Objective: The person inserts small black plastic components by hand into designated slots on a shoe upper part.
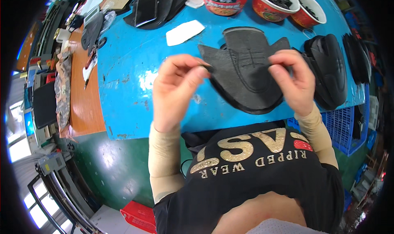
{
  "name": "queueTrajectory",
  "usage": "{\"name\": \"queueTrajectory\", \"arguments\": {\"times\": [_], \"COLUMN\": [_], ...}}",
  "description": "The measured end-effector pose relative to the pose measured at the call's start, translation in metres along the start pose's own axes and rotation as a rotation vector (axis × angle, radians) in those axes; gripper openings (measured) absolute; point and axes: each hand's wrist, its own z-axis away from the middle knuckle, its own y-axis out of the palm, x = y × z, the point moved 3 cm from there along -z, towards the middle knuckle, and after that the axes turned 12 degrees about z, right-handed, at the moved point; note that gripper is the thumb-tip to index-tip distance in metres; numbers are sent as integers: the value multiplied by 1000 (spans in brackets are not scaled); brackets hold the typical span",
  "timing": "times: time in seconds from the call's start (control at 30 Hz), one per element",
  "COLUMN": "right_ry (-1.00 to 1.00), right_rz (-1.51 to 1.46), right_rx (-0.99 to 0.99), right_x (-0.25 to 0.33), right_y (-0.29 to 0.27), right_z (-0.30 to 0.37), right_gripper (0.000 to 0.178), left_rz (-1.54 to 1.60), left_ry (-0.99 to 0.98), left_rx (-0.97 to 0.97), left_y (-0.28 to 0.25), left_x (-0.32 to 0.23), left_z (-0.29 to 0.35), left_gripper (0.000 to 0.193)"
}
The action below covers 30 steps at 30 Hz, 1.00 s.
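Observation:
Flat black shoe uppers [246, 76] lie stacked on the blue table in front of me, the top one with stitched curves and short slits. My left hand [176, 84] is closed in a pinch at the stack's left edge, a dark bit showing at the fingertips. Whether that bit is part of the upper or a loose piece is unclear. Over the right side of the stack my right hand [293, 80] is also closed, thumb and forefinger together above the black material. What they hold, if anything, cannot be made out.
More black uppers [330, 72] are piled at right, with another stack [356, 59] beyond. Paper tubs stand at the back; one tub [277, 4] holds small black pieces. A white sheet [184, 33], a phone [146, 6] and scissors [92, 57] lie leftward. A blue crate [349, 129] stands below.

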Motion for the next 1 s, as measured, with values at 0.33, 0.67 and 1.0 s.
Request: {"name": "queueTrajectory", "arguments": {"times": [0.33,0.67,1.0], "right_ry": [61,274,191], "right_rz": [-175,-326,-211], "right_rx": [160,316,457], "right_x": [21,10,4], "right_y": [18,23,-1], "right_z": [1,24,22], "right_gripper": [9,11,10], "left_rz": [330,-291,-326], "left_ry": [98,579,514], "left_rx": [160,245,383], "left_y": [58,73,60], "left_x": [24,24,16], "left_z": [10,12,11], "left_gripper": [22,28,26]}}
